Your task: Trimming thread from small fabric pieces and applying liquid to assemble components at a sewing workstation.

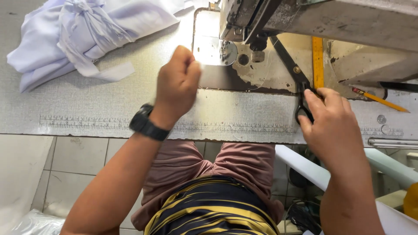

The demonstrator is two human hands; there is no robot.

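Observation:
My left hand (176, 85), with a black watch at the wrist, is raised over the sewing table (109, 104) with its fingers pinched on a small white piece of cloth (198, 66) near the needle plate (209, 41). My right hand (333, 126) rests at the table's front edge and grips the handles of black scissors (291, 72), whose blades point up toward the needle area. The sewing machine (331, 26) stands above them.
A bundle of pale lilac-white fabric (82, 32) lies at the back left, tied with a strip. An orange ruler (318, 61) and a pencil (379, 99) lie on the machine bed at the right. White rolls (305, 167) lean below the table edge.

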